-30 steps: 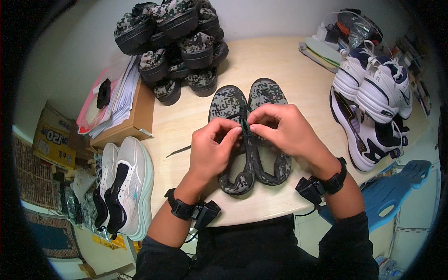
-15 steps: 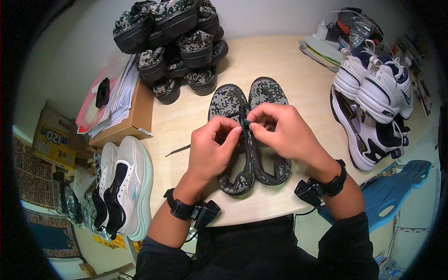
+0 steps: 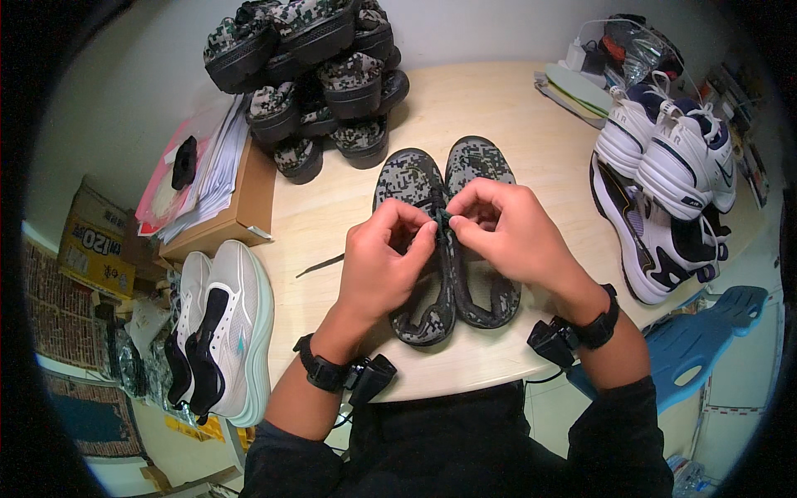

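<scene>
A pair of camouflage-patterned shoes stands side by side on the table, toes pointing away from me. My left hand (image 3: pixel 383 257) is over the left shoe (image 3: pixel 408 176), thumb and forefinger pinched together on a dark shoelace (image 3: pixel 442 217) at its inner side. Close beside it, my right hand (image 3: pixel 508 228) pinches the same lace, above the right shoe (image 3: pixel 480 162). The fingertips of both hands nearly meet and hide part of the lacing. From under my left hand a loose lace end (image 3: pixel 320 265) trails out to the left on the table.
Behind to the left, several camouflage shoes (image 3: pixel 353 79) are piled up, next to a cardboard box (image 3: pixel 249 203) with papers. Pale sneakers (image 3: pixel 241 332) stand at the left edge. White sneakers (image 3: pixel 664 166) are stacked at the right. A blue chair (image 3: pixel 706 340) stands beyond the table's right edge.
The hands keep their pinch on the lace, with the fingertips shifted only slightly. The whole scene has moved a few pixels to the right in the picture.
</scene>
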`<state>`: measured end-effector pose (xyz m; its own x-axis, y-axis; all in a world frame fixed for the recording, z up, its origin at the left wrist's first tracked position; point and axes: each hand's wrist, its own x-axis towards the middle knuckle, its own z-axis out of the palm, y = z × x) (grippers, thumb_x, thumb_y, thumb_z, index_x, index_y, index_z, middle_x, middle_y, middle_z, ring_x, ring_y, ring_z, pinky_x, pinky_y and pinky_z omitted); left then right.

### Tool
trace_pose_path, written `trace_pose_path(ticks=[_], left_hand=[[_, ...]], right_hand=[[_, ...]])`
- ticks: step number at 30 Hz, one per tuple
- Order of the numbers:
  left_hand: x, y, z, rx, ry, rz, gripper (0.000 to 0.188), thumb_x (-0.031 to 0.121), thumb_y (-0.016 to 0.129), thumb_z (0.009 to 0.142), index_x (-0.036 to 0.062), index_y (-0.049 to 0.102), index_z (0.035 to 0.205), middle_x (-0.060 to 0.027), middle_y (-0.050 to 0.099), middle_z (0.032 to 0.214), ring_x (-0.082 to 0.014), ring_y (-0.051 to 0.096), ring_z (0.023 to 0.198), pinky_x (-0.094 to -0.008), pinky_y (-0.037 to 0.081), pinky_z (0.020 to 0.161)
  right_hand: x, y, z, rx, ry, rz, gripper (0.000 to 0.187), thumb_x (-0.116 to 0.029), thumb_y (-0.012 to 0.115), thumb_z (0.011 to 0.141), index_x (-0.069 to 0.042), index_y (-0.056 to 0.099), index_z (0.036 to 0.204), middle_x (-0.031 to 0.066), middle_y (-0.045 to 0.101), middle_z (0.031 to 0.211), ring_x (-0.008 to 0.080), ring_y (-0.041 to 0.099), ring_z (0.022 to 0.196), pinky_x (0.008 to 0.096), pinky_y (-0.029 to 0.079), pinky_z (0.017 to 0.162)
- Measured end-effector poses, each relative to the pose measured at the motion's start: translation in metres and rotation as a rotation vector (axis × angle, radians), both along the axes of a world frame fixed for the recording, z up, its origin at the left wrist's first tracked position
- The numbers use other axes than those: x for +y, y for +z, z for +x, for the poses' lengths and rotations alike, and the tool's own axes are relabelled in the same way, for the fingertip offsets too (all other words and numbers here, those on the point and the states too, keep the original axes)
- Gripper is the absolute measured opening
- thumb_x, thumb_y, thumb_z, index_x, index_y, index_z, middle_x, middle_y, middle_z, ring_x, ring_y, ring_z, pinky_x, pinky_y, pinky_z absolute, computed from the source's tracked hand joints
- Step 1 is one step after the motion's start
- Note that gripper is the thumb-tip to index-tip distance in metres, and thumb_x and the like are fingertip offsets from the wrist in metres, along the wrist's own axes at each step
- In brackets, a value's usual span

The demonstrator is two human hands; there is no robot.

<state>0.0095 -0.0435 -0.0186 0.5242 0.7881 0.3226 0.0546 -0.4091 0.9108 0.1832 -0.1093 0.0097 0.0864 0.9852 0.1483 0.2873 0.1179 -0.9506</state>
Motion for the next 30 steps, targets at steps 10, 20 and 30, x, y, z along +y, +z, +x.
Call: trace_pose_path(ticks=[10,20,30], left_hand=[[0.009,0.012,-0.005,0.058,-0.14,-0.08,0.006,0.004,0.058,0.092,-0.0017,0.058,0.094,-0.0041,0.062,0.074,-0.0084,0.057,0.065,-0.0226,0.047,0.059],[0.018,0.017,-0.007,0.063,-0.244,-0.169,0.009,0.005,0.059,0.091,-0.0011,0.06,0.097,-0.0036,0.063,0.078,-0.01,0.059,0.069,-0.0235,0.048,0.062],[0.007,0.02,-0.005,0.195,-0.05,0.292,0.009,0.003,0.067,0.083,-0.0001,0.061,0.088,-0.0097,0.066,0.073,-0.0165,0.063,0.062,-0.027,0.049,0.055]], right_hand=[[0.001,-0.003,0.002,0.013,0.014,0.007,0.014,-0.006,0.064,0.083,0.005,0.063,0.092,0.0103,0.068,0.079,0.0126,0.064,0.072,0.0273,0.052,0.067],[0.002,-0.003,0.002,0.017,0.024,0.008,0.015,-0.008,0.064,0.084,0.005,0.063,0.093,0.0106,0.067,0.079,0.0132,0.063,0.072,0.0277,0.052,0.068],[0.0,0.004,0.005,0.013,0.039,0.0,0.016,-0.008,0.064,0.084,0.005,0.064,0.094,0.0098,0.067,0.077,0.0127,0.062,0.068,0.0281,0.051,0.066]])
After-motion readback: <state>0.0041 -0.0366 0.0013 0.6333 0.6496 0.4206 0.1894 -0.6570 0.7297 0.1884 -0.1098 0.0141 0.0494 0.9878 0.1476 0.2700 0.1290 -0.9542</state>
